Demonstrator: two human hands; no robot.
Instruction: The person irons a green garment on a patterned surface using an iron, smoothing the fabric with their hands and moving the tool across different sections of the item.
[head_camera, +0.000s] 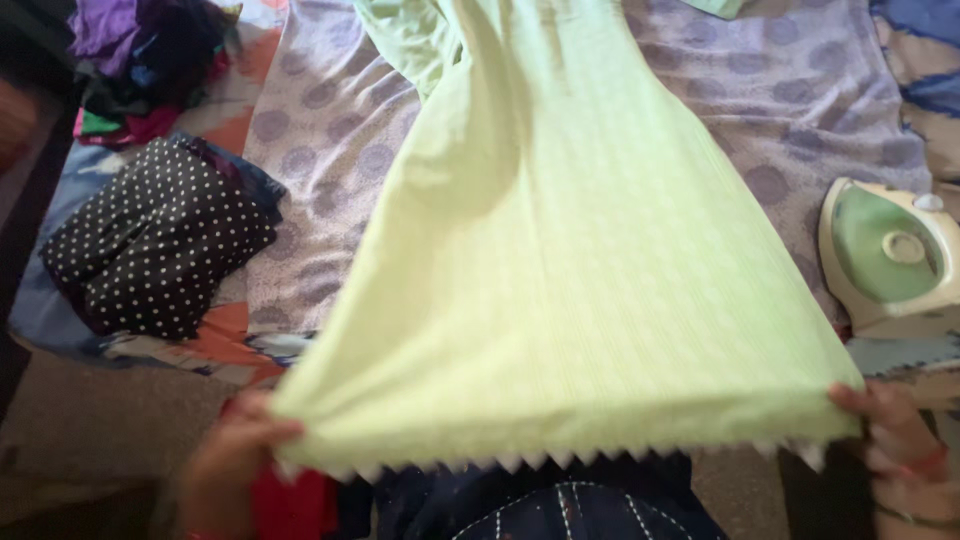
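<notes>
A pale green garment (560, 270) with a white zigzag trim along its hem lies stretched out over a purple sheet with round spots (330, 130). My left hand (230, 465) grips the hem's left corner near the bottom of the view. My right hand (895, 435) pinches the hem's right corner, with bangles on that wrist. The hem is lifted and pulled taut between both hands. The garment's sleeve lies folded at the top left of the cloth.
A folded black cloth with white dots (160, 240) lies at the left. A heap of mixed coloured clothes (150, 60) sits at the top left. A white and green clothes iron (890, 255) rests at the right edge.
</notes>
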